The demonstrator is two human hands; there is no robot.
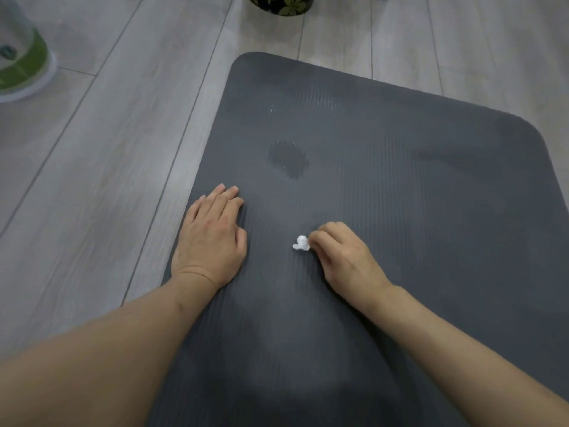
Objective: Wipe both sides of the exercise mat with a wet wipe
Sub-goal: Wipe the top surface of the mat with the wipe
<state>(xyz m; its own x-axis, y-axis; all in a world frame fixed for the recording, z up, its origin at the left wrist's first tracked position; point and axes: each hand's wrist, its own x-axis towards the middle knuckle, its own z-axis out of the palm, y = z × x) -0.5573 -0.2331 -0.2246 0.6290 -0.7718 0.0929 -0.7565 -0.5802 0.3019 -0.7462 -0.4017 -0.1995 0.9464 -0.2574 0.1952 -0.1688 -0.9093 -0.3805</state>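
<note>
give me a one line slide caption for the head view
Left hand flat on the dark grey exercise mat while the right hand pinches a balled white wet wipe against it.

One mat (385, 211), one balled wipe (301, 243), two hands – left (212, 238), right (345, 257) – one dark pot (280, 4).

Wipe (300, 243) on mat (400, 195), between hands.

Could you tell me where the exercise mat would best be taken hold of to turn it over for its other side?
Probably the long left edge of the exercise mat, beside the left hand. The mat lies flat on the floor, so fingers should slip under from the floor side; that edge is bare and near. The right hand holds the wet wipe.
</note>
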